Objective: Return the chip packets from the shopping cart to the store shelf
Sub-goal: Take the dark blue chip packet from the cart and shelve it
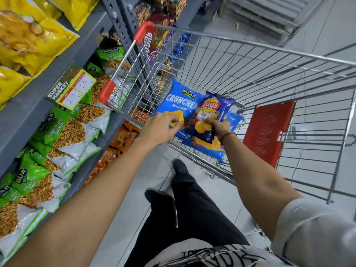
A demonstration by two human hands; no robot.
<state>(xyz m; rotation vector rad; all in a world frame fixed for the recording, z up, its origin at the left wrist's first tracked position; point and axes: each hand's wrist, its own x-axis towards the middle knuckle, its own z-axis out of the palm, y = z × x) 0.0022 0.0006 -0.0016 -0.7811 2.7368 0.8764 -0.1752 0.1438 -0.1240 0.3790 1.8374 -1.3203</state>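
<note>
Inside the wire shopping cart (250, 60) lie blue chip packets. A light blue Balaji Crunchex packet (179, 101) leans at the cart's near left, and my left hand (160, 128) pinches its lower edge. A darker blue Lay's packet (213, 110) lies over it, gripped at its lower edge by my right hand (221, 128). Another light blue packet (212, 145) shows underneath, partly hidden. The grey store shelf (63, 60) stands along the left.
The shelf holds yellow snack bags (28, 37) above, green Balaji packets (63, 130) in the middle and orange packets (123, 137) low down. A price label (77, 91) hangs on the shelf edge. The cart's red child-seat flap (267, 130) is at the right. My legs stand on the tiled floor.
</note>
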